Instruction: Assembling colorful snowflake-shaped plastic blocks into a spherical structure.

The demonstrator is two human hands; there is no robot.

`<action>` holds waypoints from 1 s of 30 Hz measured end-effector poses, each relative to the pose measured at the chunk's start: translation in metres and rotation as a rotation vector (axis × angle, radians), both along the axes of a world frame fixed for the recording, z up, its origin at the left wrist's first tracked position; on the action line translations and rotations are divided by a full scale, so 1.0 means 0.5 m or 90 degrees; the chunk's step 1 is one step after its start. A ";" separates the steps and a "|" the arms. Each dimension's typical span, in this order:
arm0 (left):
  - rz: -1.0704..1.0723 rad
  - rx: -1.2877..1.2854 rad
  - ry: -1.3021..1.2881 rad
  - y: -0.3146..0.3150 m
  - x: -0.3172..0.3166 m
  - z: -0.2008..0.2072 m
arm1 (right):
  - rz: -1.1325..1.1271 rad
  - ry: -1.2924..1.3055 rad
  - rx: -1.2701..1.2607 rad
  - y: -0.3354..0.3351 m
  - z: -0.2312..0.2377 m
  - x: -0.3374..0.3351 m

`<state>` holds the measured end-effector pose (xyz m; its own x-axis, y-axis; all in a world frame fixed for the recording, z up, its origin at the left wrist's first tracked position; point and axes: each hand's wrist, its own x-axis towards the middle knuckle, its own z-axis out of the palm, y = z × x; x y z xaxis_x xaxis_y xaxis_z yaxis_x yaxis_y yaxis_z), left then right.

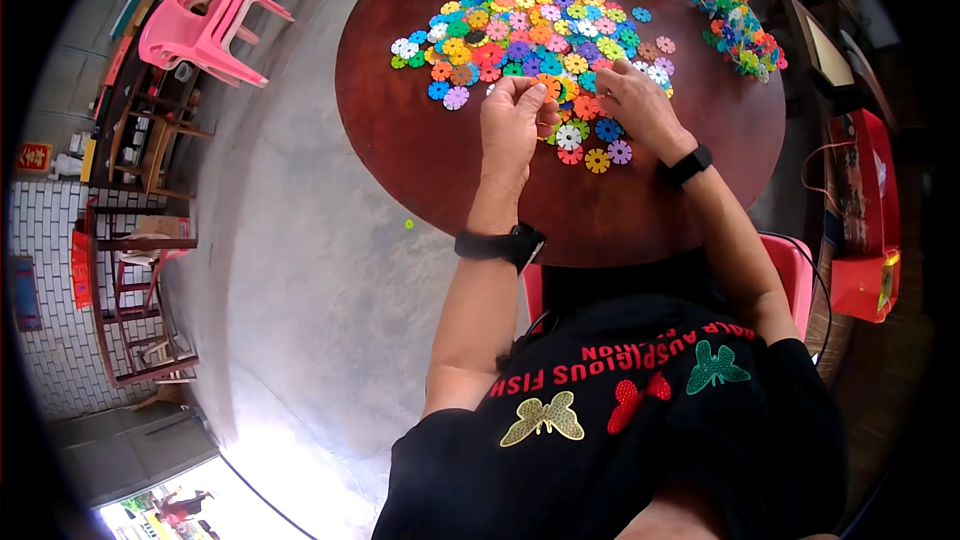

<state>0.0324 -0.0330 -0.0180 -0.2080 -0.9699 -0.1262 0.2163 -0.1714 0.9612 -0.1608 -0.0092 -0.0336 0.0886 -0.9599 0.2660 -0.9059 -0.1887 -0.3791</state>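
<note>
A round, reddish-brown table [400,155] spreads beyond and to both sides of the left hand [515,125] and right hand [645,108]. Past both hands lies a loose, overlapping heap of notched discs [530,25] in many colours. Left of the left hand, a lilac disc [456,98] sits at its edge; between the hands, slightly nearer the body, lies a yellow disc [597,160]. Beyond the right hand, joined discs [735,25] curve rightward. Well left of the left hand, the grey floor [300,270] bears a small green disc [409,225].
</note>
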 end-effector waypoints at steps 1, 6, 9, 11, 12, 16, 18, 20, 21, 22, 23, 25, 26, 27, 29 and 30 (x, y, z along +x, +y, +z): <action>-0.020 -0.003 -0.020 0.003 0.000 0.002 | -0.001 -0.005 -0.045 0.012 0.013 0.003; -0.114 0.059 0.031 0.017 -0.013 0.007 | 0.011 -0.267 -0.047 0.062 0.057 0.004; -0.160 0.062 0.052 0.023 -0.014 0.015 | -0.019 -0.498 0.016 0.091 0.098 0.032; -0.181 0.060 0.048 0.025 -0.016 0.016 | 0.001 -0.455 -0.012 0.094 0.096 0.030; -0.192 0.078 0.064 0.024 -0.017 0.014 | 0.027 -0.412 -0.041 0.094 0.094 0.029; -0.237 0.088 0.096 0.019 -0.013 0.007 | 0.030 -0.368 -0.070 0.093 0.084 0.028; -0.238 0.093 0.090 0.019 -0.013 0.010 | 0.027 -0.362 -0.100 0.093 0.082 0.027; -0.241 0.098 0.085 0.021 -0.013 0.011 | 0.020 -0.376 -0.088 0.095 0.076 0.028; -0.239 0.097 0.082 0.023 -0.012 0.012 | 0.016 -0.389 -0.081 0.094 0.074 0.028; -0.238 0.096 0.078 0.024 -0.012 0.012 | 0.015 -0.390 -0.078 0.094 0.075 0.026; -0.237 0.099 0.079 0.024 -0.012 0.013 | 0.002 -0.380 -0.072 0.094 0.077 0.023; -0.136 0.063 -0.048 0.025 -0.011 0.014 | 0.002 -0.346 -0.046 0.092 0.082 0.004; -0.136 0.065 -0.048 0.020 -0.009 0.005 | 0.014 -0.322 -0.026 0.088 0.082 -0.023; -0.091 -0.017 -0.230 0.013 -0.007 -0.008 | 0.045 -0.218 0.010 0.086 0.085 -0.046; -0.066 -0.069 -0.462 0.009 -0.011 -0.003 | 0.027 -0.133 0.051 0.094 0.060 -0.090; -0.063 -0.069 -0.463 0.009 -0.010 -0.009 | 0.011 -0.109 0.078 0.098 0.054 -0.095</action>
